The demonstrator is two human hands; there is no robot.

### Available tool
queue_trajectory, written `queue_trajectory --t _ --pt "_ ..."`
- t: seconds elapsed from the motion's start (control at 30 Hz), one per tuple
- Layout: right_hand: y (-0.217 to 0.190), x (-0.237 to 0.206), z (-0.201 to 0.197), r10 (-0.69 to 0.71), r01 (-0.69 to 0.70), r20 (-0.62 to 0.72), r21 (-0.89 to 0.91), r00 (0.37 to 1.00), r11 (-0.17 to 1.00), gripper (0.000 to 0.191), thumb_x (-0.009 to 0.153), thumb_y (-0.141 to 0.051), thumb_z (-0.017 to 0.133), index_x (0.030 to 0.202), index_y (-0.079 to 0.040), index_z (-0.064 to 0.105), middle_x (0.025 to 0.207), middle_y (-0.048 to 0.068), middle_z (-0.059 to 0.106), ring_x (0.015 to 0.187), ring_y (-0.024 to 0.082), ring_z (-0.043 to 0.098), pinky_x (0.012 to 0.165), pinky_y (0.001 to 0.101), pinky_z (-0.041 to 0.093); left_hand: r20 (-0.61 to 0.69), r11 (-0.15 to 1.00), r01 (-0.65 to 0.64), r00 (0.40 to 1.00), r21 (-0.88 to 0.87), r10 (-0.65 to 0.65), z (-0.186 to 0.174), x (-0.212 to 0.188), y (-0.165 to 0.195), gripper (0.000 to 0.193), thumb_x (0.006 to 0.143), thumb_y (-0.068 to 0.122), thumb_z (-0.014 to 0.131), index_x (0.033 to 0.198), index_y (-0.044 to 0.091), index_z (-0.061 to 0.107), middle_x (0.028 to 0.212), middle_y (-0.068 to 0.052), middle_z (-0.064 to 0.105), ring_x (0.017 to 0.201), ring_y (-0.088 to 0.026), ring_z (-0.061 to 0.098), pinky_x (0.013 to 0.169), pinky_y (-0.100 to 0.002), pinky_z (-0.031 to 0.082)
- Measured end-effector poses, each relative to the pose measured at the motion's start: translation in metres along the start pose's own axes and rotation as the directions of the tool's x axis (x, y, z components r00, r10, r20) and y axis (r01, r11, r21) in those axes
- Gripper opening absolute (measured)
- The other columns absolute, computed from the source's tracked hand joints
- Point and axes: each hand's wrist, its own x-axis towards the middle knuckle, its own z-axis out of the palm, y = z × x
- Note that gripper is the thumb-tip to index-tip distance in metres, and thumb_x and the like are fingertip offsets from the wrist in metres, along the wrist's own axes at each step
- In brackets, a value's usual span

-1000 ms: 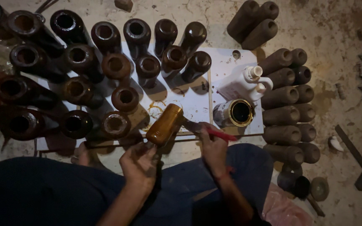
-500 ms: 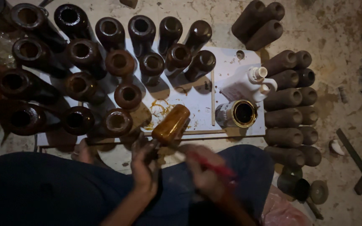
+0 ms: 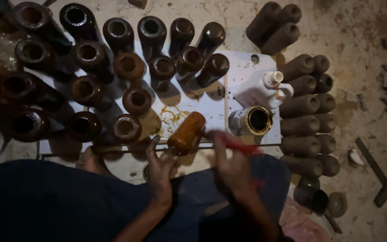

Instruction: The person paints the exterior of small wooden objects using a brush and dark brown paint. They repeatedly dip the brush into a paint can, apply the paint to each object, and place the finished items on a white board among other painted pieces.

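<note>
Dusty floor surrounds a white board (image 3: 247,71). Left hand (image 3: 160,168) grips the amber piece (image 3: 186,133), its axis slanting toward the tin (image 3: 252,121); right hand (image 3: 231,168), blurred, clasps a red brush (image 3: 240,146) beside it.

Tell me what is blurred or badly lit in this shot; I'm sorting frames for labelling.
Head view: the right hand and its red-handled brush are smeared by motion; the left hand and the glossy amber piece are sharper. Light falls on the white board; the left edge and the dark lap at the bottom are murky. Glossy vessels show small glare spots.
</note>
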Motion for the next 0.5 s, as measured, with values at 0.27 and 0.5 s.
queue_trajectory --t 0.27,0.5 --pt "-0.013 -0.004 0.008 -0.338 0.36 0.164 -0.125 0.927 0.925 0.027 0.096 -0.024 0.067 0.105 0.001 0.074 0.098 0.016 0.075 0.087 0.026 0.073 0.073 0.0338 0.057 0.284 0.973 -0.204 0.944 0.106 0.167 0.009 -0.011 0.013 0.085 0.093 0.01 0.055 0.162 0.008 0.005 0.131 -0.03 0.061 0.109 -0.036 0.064 0.092 -0.042 0.054" --pt "-0.03 0.054 -0.003 -0.099 0.118 0.094 -0.225 0.991 0.967 0.029 0.101 -0.029 0.06 0.106 -0.004 0.075 0.091 0.014 0.078 0.084 0.026 0.077 0.076 0.0341 0.057 0.388 0.662 -0.547 0.835 0.512 0.39 0.012 -0.015 0.016 0.099 0.088 0.006 0.067 0.159 0.0 -0.002 0.128 -0.025 0.066 0.121 -0.037 0.061 0.107 -0.052 0.032"
